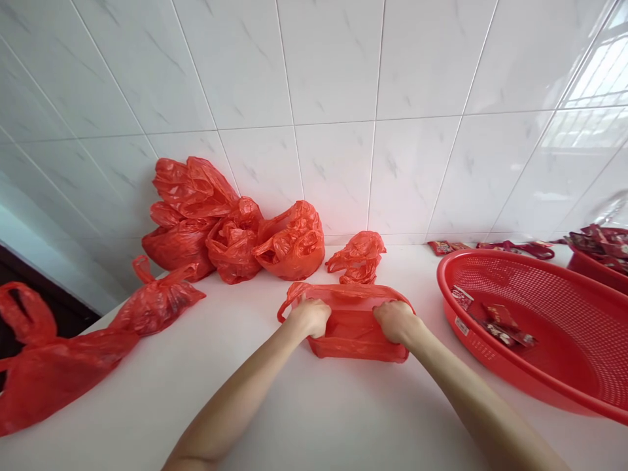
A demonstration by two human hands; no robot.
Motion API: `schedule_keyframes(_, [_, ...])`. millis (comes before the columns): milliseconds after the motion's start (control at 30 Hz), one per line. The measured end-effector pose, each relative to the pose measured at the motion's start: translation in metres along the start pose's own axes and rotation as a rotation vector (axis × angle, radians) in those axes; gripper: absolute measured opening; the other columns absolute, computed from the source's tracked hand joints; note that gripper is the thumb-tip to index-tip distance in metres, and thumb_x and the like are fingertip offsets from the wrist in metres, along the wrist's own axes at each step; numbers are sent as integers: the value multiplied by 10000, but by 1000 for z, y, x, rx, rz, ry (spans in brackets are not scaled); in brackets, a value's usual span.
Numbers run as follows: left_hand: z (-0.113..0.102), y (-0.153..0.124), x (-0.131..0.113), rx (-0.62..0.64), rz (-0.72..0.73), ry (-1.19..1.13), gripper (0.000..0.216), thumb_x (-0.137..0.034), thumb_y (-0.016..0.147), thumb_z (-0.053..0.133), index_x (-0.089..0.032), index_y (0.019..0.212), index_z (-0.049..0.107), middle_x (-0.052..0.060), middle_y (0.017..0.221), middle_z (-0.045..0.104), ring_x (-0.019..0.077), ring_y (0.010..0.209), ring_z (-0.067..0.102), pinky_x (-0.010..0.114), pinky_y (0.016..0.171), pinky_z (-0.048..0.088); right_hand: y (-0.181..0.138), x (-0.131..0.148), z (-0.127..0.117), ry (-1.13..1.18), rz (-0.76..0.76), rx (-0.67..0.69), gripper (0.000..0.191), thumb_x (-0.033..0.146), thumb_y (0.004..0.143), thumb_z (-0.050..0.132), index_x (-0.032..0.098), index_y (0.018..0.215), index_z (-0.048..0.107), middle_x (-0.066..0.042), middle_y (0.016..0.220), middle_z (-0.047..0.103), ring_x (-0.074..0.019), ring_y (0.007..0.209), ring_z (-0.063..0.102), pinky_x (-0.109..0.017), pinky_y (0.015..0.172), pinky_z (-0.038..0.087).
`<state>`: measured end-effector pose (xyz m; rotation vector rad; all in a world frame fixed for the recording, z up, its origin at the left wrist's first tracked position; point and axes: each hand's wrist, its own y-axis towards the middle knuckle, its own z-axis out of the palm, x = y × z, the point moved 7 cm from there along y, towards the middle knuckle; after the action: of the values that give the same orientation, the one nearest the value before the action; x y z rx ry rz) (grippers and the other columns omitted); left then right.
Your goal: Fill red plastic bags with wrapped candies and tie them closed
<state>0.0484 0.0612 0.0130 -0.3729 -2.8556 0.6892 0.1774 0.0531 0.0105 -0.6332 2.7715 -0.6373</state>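
A flat red plastic bag [354,330] lies on the white counter [314,418] in front of me. My left hand [310,317] is closed in a fist on the bag's left side near its handle loop. My right hand [395,320] is closed on the bag's right side. Both fists press or grip the thin plastic at its upper part. What lies inside the bag cannot be seen.
Several filled, tied red bags [230,229] stand against the tiled wall. A small crumpled red bag [358,256] lies behind my hands. More red bags [63,356] lie left. A red mesh basket [549,327] with a few wrapped sweets [500,324] sits right; a second basket [601,258] beyond.
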Motion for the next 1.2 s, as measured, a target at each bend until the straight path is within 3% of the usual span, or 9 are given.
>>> schedule_keyframes(233, [-6,-19,-10,-56,73,-52,142,-80,731,590,-175,628,565,90,740,654,274,796,651,356,695,486,-9,-2,-7,43,-107,-54,276,-38,788,548,140,951,682,-138,1037,726,-279,979,697,-304,690,467])
schedule_keyframes(400, [-14,-14,-22,-197,200,-59,191,-39,781,524,-196,787,632,80,836,698,248,816,672,335,706,471,-7,1,-12,75,-139,-137,308,-54,804,478,179,887,661,-66,904,697,-229,851,680,-286,626,409])
schedule_keyframes(567, [-9,1,-16,-148,159,-42,126,-98,781,615,-171,865,672,114,962,737,270,932,682,341,792,498,0,-2,-8,79,-82,-124,328,-81,800,493,139,933,696,-123,969,722,-273,927,704,-304,688,466])
schedule_keyframes(667, [-6,3,-9,-91,109,-43,220,-35,728,614,-158,899,677,127,1025,737,262,908,691,308,718,499,3,-6,-4,89,-50,-74,322,-70,819,512,104,1015,700,-172,1059,732,-304,1028,708,-314,721,501])
schedule_keyframes(800, [-3,0,-3,-30,50,-38,221,4,683,606,-141,840,662,148,942,731,279,848,695,299,631,470,5,-7,-4,128,-49,-49,356,-51,839,515,88,1120,683,-193,1138,724,-313,1107,687,-341,791,521])
schedule_keyframes(933, [-4,-3,-5,-30,65,-78,88,-152,778,636,-171,863,647,112,917,722,256,829,682,289,623,463,-21,-8,-19,218,-155,-76,358,159,868,623,173,1223,668,-120,1164,730,-282,1068,684,-329,791,528])
schedule_keyframes(1033, [-3,-4,-7,-29,110,-117,162,-344,875,582,-193,855,637,81,932,714,244,829,667,301,653,476,-69,-25,-52,479,-343,-262,549,383,916,588,302,1454,513,-54,1369,649,-258,1190,632,-331,890,531])
schedule_keyframes(1067, [-3,-4,-7,-35,132,-129,202,-374,900,545,-199,857,637,78,961,711,249,855,663,310,673,481,-84,-41,-62,533,-334,-332,572,432,919,573,329,1476,493,-43,1414,621,-270,1229,612,-357,936,524])
schedule_keyframes(1200, [-8,-13,-14,-89,265,-205,256,-368,946,465,-214,938,669,86,1085,694,282,990,652,353,775,492,-113,-134,-69,482,-34,-473,765,604,847,593,321,1536,419,-79,1497,548,-377,1332,531,-517,1041,480])
